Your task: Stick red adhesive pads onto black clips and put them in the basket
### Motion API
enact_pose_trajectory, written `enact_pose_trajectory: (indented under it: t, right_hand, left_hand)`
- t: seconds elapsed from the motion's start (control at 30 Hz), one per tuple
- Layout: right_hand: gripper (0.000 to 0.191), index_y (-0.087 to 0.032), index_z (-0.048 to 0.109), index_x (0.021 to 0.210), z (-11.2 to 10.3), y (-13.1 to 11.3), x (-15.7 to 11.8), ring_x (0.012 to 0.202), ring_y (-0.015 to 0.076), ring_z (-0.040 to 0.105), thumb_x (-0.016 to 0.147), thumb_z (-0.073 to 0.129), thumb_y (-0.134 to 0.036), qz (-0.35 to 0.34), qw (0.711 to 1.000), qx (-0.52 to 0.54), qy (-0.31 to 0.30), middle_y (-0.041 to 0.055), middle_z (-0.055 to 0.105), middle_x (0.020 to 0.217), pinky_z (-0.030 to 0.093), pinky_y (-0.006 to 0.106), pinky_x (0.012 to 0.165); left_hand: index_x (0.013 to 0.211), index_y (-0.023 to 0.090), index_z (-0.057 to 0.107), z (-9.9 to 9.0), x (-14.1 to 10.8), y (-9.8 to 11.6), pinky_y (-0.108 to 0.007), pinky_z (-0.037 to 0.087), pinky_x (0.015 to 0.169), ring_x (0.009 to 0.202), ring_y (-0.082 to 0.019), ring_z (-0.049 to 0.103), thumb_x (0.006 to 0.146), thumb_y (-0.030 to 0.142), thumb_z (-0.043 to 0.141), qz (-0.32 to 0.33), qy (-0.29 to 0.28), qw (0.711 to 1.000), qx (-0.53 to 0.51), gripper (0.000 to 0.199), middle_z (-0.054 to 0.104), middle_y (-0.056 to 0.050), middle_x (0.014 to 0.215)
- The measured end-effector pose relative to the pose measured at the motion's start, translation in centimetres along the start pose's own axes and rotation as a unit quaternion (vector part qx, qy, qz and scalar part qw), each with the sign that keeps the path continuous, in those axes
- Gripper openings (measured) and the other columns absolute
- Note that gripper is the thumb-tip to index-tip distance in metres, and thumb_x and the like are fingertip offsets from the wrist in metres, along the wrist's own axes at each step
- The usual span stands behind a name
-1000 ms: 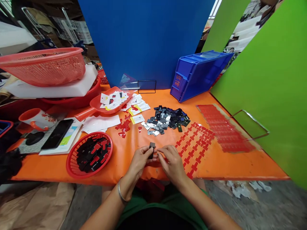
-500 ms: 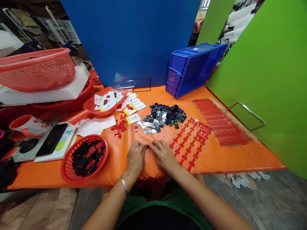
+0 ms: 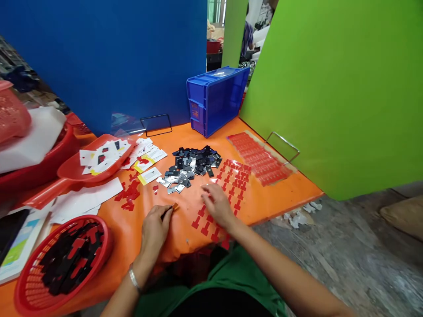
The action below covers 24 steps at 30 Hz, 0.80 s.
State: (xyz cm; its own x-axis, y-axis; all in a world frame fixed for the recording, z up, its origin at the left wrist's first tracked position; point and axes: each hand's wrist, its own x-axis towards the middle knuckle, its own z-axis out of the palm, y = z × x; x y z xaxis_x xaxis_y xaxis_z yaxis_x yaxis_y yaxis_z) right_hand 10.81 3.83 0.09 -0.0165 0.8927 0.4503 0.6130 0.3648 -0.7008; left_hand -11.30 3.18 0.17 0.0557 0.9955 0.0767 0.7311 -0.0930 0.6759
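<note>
My left hand (image 3: pixel 155 226) is closed on a small dark plate (image 3: pixel 173 206), pinched between thumb and fingers just above the table. My right hand (image 3: pixel 216 204) hangs over the left edge of the rows of red T-shaped pieces (image 3: pixel 228 189), its fingers slightly apart, and I see nothing in it. Beyond both hands lies a heap of small black and silver plates (image 3: pixel 194 163). To the left, a red basket (image 3: pixel 106 240) holds black plates with red T shapes on some of them (image 3: pixel 76 248). Loose red pieces (image 3: pixel 129 193) lie scattered in between.
A red dustpan-like scoop (image 3: pixel 71 169) holds white cards. White papers (image 3: pixel 86 195) lie before it. At the back, a blue crate (image 3: pixel 214 103) stands on its side near blue and green panels. A red sheet (image 3: pixel 257 158) rests by the table's right edge.
My hands have come apart: the right moved toward the red T-shaped pieces and its fingers opened, while the left keeps hold of the small plate. The view has turned to the right.
</note>
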Motion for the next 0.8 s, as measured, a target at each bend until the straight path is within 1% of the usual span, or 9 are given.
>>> enact_pose_trajectory:
  t: [0.07, 0.1, 0.17, 0.27, 0.33, 0.5, 0.6, 0.7, 0.8]
  right_hand:
    - [0.012, -0.019, 0.058, 0.086, -3.0, 2.6, 1.1, 0.080, 0.0196, 0.053, 0.085, 0.046, -0.021, 0.087, 0.994, -0.035, 0.054, 0.0065, 0.059, 0.084, 0.045, 0.034, 0.073]
    - [0.011, -0.018, 0.057, 0.079, -4.5, 4.1, 1.6, 0.075, 0.0192, 0.053, 0.083, 0.047, -0.021, 0.116, 0.989, -0.059, 0.074, 0.0057, 0.058, 0.079, 0.044, 0.033, 0.069]
    - [0.010, -0.018, 0.056, 0.073, -7.2, 6.8, 2.3, 0.074, 0.0196, 0.052, 0.079, 0.048, -0.020, 0.157, 0.974, -0.119, 0.108, 0.0058, 0.057, 0.076, 0.043, 0.033, 0.070]
    - [0.011, -0.017, 0.057, 0.070, -9.3, 9.8, 3.0, 0.079, 0.0212, 0.051, 0.075, 0.047, -0.015, 0.199, 0.957, -0.194, 0.084, 0.0076, 0.058, 0.077, 0.041, 0.033, 0.075]
    - [0.012, -0.016, 0.058, 0.071, -9.6, 10.8, 3.2, 0.082, 0.0213, 0.052, 0.073, 0.046, -0.014, 0.213, 0.952, -0.213, 0.065, 0.0081, 0.059, 0.079, 0.041, 0.033, 0.076]
    - [0.012, -0.016, 0.059, 0.067, -9.2, 11.3, 3.7, 0.075, 0.0210, 0.054, 0.071, 0.048, -0.014, 0.237, 0.945, -0.220, 0.043, 0.0079, 0.060, 0.076, 0.041, 0.031, 0.069]
    - [0.011, -0.016, 0.059, 0.064, -9.3, 11.5, 4.2, 0.069, 0.0198, 0.054, 0.069, 0.050, -0.012, 0.254, 0.941, -0.222, 0.024, 0.0064, 0.060, 0.071, 0.040, 0.029, 0.063]
    - [0.011, -0.017, 0.058, 0.060, -9.7, 11.9, 4.8, 0.063, 0.0181, 0.054, 0.066, 0.054, -0.009, 0.271, 0.937, -0.222, 0.003, 0.0045, 0.059, 0.064, 0.038, 0.027, 0.059]
    - [0.011, -0.016, 0.059, 0.059, -9.9, 12.1, 5.1, 0.059, 0.0166, 0.053, 0.064, 0.055, -0.008, 0.282, 0.932, -0.227, -0.009, 0.0039, 0.058, 0.060, 0.037, 0.026, 0.056]
  left_hand:
    - [0.093, 0.018, 0.067, 0.1, 0.7, 0.5, -0.035, 0.046, 0.080, 0.087, -0.023, 0.061, 0.081, 0.041, 0.053, -0.059, -0.013, 0.994, -0.091, 0.030, 0.066, -0.007, 0.093]
    - [0.094, 0.017, 0.065, 0.3, 1.0, 0.9, -0.035, 0.047, 0.079, 0.086, -0.022, 0.062, 0.079, 0.043, 0.055, -0.089, -0.024, 0.984, -0.151, 0.032, 0.066, -0.007, 0.091]
    - [0.095, 0.015, 0.061, 1.0, 1.8, 2.3, -0.035, 0.050, 0.076, 0.080, -0.021, 0.064, 0.075, 0.047, 0.059, -0.141, -0.055, 0.947, -0.282, 0.038, 0.066, -0.006, 0.087]
    - [0.094, 0.014, 0.056, 2.6, 3.0, 5.3, -0.035, 0.053, 0.071, 0.071, -0.017, 0.065, 0.070, 0.045, 0.065, -0.172, -0.109, 0.883, -0.423, 0.041, 0.065, -0.006, 0.084]
    - [0.091, 0.013, 0.055, 3.9, 3.9, 7.6, -0.033, 0.054, 0.071, 0.068, -0.015, 0.064, 0.070, 0.041, 0.067, -0.163, -0.145, 0.858, -0.464, 0.037, 0.065, -0.005, 0.081]
    - [0.079, 0.013, 0.054, 7.3, 6.7, 12.2, -0.028, 0.053, 0.066, 0.061, -0.010, 0.060, 0.075, 0.024, 0.065, -0.149, -0.212, 0.823, -0.505, 0.016, 0.062, -0.004, 0.074]
    - [0.072, 0.013, 0.053, 9.5, 8.2, 14.0, -0.026, 0.052, 0.063, 0.057, -0.009, 0.057, 0.078, 0.013, 0.059, -0.153, -0.223, 0.822, -0.502, 0.009, 0.059, -0.003, 0.067]
    - [0.069, 0.013, 0.051, 11.8, 9.5, 15.6, -0.025, 0.051, 0.063, 0.054, -0.008, 0.056, 0.080, 0.003, 0.051, -0.157, -0.221, 0.827, -0.492, 0.014, 0.057, -0.001, 0.063]
    - [0.069, 0.013, 0.051, 13.9, 10.5, 16.9, -0.025, 0.050, 0.065, 0.052, -0.008, 0.056, 0.080, -0.001, 0.047, -0.165, -0.217, 0.832, -0.483, 0.018, 0.057, -0.001, 0.062]
